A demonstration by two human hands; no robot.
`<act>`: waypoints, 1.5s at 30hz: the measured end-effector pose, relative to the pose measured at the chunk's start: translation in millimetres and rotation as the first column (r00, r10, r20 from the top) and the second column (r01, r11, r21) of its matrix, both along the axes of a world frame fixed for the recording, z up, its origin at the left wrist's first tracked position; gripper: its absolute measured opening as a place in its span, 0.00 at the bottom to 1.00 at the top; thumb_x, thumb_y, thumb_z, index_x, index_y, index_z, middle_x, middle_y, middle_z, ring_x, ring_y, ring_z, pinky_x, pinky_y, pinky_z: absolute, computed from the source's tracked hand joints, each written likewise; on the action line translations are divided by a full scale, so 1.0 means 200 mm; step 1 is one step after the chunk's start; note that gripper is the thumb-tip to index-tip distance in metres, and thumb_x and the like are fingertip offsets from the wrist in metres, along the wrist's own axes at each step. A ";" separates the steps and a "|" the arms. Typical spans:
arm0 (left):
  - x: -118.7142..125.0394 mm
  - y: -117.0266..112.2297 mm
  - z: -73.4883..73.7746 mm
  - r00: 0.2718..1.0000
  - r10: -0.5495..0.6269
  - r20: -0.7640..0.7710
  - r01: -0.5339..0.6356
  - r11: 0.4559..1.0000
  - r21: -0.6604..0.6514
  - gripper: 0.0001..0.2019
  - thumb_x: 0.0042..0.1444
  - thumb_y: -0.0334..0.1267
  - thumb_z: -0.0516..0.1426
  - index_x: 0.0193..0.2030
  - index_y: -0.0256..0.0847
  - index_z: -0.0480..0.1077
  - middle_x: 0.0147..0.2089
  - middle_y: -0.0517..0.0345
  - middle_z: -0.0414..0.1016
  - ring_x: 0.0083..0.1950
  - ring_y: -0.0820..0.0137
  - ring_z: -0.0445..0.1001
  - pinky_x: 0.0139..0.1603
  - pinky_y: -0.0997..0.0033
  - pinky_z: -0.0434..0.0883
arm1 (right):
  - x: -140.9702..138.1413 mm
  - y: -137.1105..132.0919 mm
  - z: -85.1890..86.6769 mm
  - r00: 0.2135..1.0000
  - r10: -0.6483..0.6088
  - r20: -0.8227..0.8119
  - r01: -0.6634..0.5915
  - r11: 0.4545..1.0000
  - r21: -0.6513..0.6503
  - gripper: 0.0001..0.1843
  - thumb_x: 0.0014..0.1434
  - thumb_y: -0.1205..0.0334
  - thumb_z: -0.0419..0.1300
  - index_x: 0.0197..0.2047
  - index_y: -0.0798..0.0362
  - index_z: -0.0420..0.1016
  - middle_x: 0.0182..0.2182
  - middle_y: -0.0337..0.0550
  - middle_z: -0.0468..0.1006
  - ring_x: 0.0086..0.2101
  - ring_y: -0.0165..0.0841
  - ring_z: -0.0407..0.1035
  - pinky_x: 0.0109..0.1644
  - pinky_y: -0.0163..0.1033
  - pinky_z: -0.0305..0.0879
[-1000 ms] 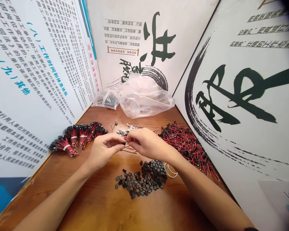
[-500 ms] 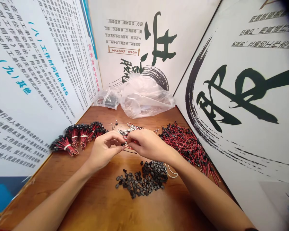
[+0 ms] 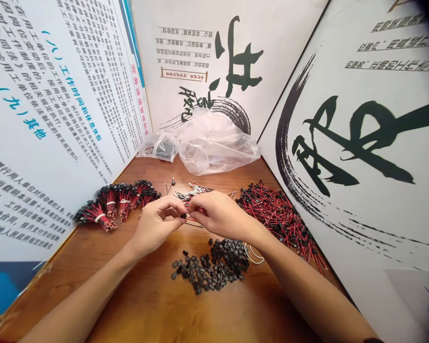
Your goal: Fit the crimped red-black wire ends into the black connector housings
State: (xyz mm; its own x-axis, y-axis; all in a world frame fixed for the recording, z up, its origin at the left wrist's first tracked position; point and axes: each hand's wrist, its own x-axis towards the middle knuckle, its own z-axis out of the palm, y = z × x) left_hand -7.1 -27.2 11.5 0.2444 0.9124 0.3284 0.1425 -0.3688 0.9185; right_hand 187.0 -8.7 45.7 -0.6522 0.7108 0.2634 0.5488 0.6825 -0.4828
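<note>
My left grip (image 3: 156, 224) and right grip (image 3: 219, 214) clenched, pinching small black connector (image 3: 183, 216) above wooden desk (image 3: 139, 295); loose connectors (image 3: 209, 271) just nearer me; wall board (image 3: 71, 105) reads "工作时间和休息休假".

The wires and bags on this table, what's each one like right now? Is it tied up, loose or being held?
left hand: curled, pinching a small black connector
right hand: curled, fingertips pinching at the same connector
wire bundles: tied with white bands
red-and-black wires: loose, in an untied heap
pile of black connectors: loose, scattered
clear plastic bag: crumpled
</note>
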 end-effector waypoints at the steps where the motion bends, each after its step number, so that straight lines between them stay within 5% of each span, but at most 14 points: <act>1: 0.00 0.00 0.00 1.000 0.005 -0.010 -0.004 1.000 0.006 0.05 0.50 0.27 0.63 0.32 0.39 0.74 0.36 0.55 0.74 0.39 0.68 0.74 0.38 0.72 0.72 | 0.00 0.00 0.00 1.000 -0.001 0.006 0.001 1.000 -0.002 0.08 0.60 0.72 0.55 0.31 0.55 0.72 0.28 0.38 0.76 0.29 0.28 0.64 0.32 0.34 0.49; 27: 0.02 -0.01 -0.01 0.996 0.039 -0.078 -0.044 0.997 -0.057 0.06 0.49 0.33 0.66 0.33 0.39 0.74 0.35 0.56 0.75 0.37 0.68 0.74 0.38 0.70 0.74 | -0.01 -0.01 -0.02 0.997 -0.068 0.042 0.068 0.998 0.010 0.07 0.59 0.69 0.57 0.31 0.54 0.74 0.27 0.38 0.77 0.28 0.27 0.64 0.30 0.34 0.48; 45: 0.02 -0.01 -0.01 0.988 0.115 0.099 -0.107 0.991 -0.082 0.06 0.46 0.30 0.68 0.30 0.38 0.76 0.33 0.56 0.78 0.36 0.69 0.77 0.37 0.73 0.76 | 0.00 0.00 0.01 0.997 -0.079 -0.007 0.079 0.997 0.002 0.06 0.57 0.71 0.58 0.30 0.55 0.74 0.27 0.38 0.77 0.28 0.26 0.65 0.32 0.34 0.50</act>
